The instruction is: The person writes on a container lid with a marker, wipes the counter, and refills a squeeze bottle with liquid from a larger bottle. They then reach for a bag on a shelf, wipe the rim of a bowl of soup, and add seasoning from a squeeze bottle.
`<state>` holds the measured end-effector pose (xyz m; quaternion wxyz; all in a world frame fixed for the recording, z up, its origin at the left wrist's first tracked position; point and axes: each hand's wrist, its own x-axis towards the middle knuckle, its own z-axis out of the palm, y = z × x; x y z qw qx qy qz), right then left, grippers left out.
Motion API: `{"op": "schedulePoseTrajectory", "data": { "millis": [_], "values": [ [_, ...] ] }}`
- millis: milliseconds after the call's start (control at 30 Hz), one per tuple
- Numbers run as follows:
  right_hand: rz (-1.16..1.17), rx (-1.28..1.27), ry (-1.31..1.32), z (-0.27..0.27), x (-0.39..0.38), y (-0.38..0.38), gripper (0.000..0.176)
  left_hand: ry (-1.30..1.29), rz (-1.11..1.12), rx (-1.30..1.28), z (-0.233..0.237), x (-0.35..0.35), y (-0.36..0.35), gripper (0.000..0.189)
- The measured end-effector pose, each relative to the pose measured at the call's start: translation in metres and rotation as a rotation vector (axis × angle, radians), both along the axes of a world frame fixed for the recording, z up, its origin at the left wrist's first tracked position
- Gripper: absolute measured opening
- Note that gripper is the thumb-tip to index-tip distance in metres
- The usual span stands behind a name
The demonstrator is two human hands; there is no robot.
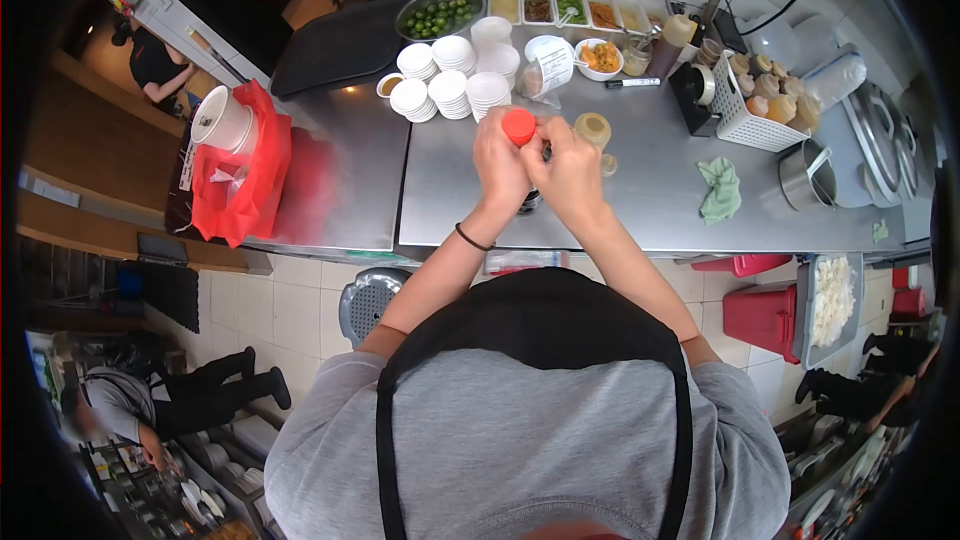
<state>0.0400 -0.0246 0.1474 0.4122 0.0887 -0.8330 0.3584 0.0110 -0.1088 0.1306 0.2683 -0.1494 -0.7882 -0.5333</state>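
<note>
Over the steel counter, both hands are closed around a bottle with a red cap. My left hand wraps its left side just below the cap, with a black band on the wrist. My right hand grips from the other side, its fingers and thumb close to the cap. Most of the bottle's body is hidden by the hands; a dark part shows beneath them. Right beside my right hand stands a squeeze bottle with a yellowish top. Stacks of white lidded cups stand just beyond my left hand.
Behind are a bowl of green limes and a row of topping containers. To the right are a green cloth, a white basket of bottles and a metal pot. A red bag sits left. Other people work farther off.
</note>
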Motion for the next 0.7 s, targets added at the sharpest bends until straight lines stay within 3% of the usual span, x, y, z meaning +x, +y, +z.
{"op": "schedulePoseTrajectory", "data": {
  "millis": [233, 333, 400, 500, 667, 700],
  "values": [
    [0.037, -0.057, -0.029, -0.01, -0.005, 0.007, 0.009, -0.1, -0.036, 0.058, -0.001, -0.001, -0.002, 0.018],
    [0.103, -0.231, -0.069, -0.02, -0.019, 0.02, 0.011, -0.044, -0.004, -0.045, -0.008, -0.009, -0.005, 0.018],
    [0.244, -0.525, -0.313, -0.024, -0.023, 0.027, 0.011, -0.062, -0.076, -0.065, -0.011, -0.011, -0.011, 0.022],
    [0.31, -0.476, -0.442, -0.021, -0.034, 0.041, 0.003, -0.116, -0.184, -0.082, -0.006, -0.012, -0.016, 0.02],
    [0.478, -0.66, -0.31, 0.0, -0.012, 0.035, 0.015, -0.138, -0.29, -0.027, 0.002, -0.012, -0.019, 0.023],
    [0.474, -0.481, -0.261, 0.002, -0.01, 0.033, 0.017, -0.141, -0.304, 0.001, 0.002, -0.011, -0.019, 0.026]
  ]
}}
